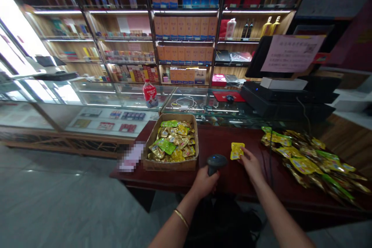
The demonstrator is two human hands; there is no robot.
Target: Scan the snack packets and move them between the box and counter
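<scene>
My left hand (205, 183) is wrapped round the handle of a dark barcode scanner (216, 161), its head above the table's front edge. Between the fingers of my right hand (250, 164) is a small yellow snack packet (237, 150), pinched at its right side over the dark red table (213, 135). To the left stands an open cardboard box (171, 165) full of gold, yellow and green packets (174, 139). A loose heap of similar packets (305, 162) spreads across the table's right side.
A blurred paper (132, 157) lies left of the box. Behind the table runs a glass counter (116, 102) with a red-labelled bottle (150, 93), a white cable (184, 103) and a mouse (230, 98). A monitor (258, 58) stands back right. A thin dark cable (271, 159) crosses the table.
</scene>
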